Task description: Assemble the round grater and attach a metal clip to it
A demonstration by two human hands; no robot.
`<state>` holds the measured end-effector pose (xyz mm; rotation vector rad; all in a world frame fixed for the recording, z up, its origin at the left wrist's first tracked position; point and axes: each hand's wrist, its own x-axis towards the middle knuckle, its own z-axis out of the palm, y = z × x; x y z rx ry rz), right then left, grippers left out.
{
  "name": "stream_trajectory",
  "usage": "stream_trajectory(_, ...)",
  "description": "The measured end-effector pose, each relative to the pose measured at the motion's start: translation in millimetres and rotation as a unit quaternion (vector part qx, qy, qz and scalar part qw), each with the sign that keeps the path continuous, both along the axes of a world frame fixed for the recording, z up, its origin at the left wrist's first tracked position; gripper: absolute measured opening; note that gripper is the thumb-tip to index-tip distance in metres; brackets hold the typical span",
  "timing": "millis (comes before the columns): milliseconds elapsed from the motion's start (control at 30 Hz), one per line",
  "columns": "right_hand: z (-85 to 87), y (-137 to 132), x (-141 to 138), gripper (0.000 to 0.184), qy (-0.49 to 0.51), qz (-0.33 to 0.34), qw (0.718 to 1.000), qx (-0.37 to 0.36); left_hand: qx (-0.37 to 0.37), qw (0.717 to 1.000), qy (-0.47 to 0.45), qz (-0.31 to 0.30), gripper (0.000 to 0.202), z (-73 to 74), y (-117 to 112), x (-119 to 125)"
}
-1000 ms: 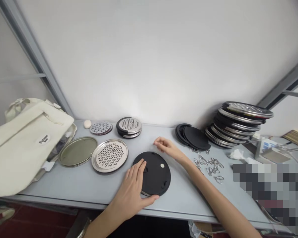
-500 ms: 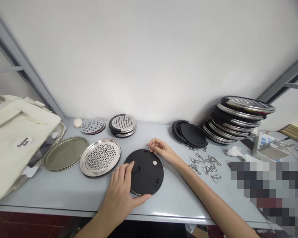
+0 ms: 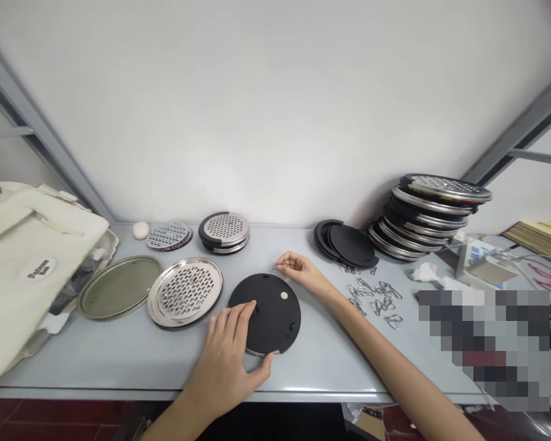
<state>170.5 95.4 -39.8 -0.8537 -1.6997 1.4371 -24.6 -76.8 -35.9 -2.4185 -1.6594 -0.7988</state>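
Observation:
A round black disc [image 3: 275,321] with a pale round dot and small raised clips lies on the table in front of me. My left hand [image 3: 227,337] grips its left and near side, fingers over the top and thumb at the near rim. Just beyond the disc's far edge, my right hand [image 3: 298,269] pinches a small metal wire clip [image 3: 275,268], mostly hidden by the fingertips. More metal wire clips [image 3: 380,305] are scattered on the right. Left of the disc lies a round metal grater plate [image 3: 188,293] with a perforated middle.
An olive round lid [image 3: 122,286] lies farther left beside a cream bag [image 3: 32,269]. Small stacks of grater discs [image 3: 224,229] stand near the wall. Black discs [image 3: 351,245] and a tall leaning stack of graters [image 3: 422,217] are at the back right.
My right hand has drawn slightly away from the disc's far edge with the clip. My left thumb has shifted a little at the near rim. The view has turned slightly right.

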Motion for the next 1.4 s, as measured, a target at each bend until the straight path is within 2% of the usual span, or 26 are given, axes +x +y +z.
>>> stream_trajectory(233,5.5,0,2,0.026,-0.003,-0.017,1.0,0.013,0.04,0.999,0.017,-0.004,0.053,-7.6,2,-3)
stream_trajectory(367,3.1,2,4,0.028,-0.007,-0.028,1.0,-0.007,0.045,0.999,0.021,-0.012,0.051,-6.7,3,-5)
stream_trajectory(500,-1.6,5,5,0.037,0.029,-0.027,0.998,-0.051,0.012,0.999,0.012,-0.033,0.057,-3.3,2,-6)
stream_trajectory(600,-3.6,7,6,0.036,0.054,-0.021,0.996,-0.07,-0.015,0.998,0.011,-0.058,0.056,-1.1,0,-6)
stream_trajectory(833,-2.6,7,6,0.031,0.071,-0.021,0.996,-0.054,-0.064,0.99,0.019,-0.125,0.058,3.2,-6,-6)
stream_trajectory(1000,0.8,6,6,0.031,0.068,-0.048,0.996,-0.039,-0.064,0.987,0.017,-0.147,0.059,1.6,-6,-6)
stream_trajectory(1167,-1.3,8,5,0.031,0.063,-0.068,0.995,-0.036,-0.039,0.99,0.029,-0.134,0.054,-2.7,-4,-6)
stream_trajectory(1300,-3.8,8,5,0.032,0.021,-0.087,0.996,-0.002,-0.036,0.995,0.012,-0.088,0.053,-5.4,-1,-6)
stream_trajectory(1400,-3.9,8,6,0.032,-0.011,-0.101,0.994,0.033,-0.039,0.996,0.009,-0.079,0.053,-8.2,1,-6)
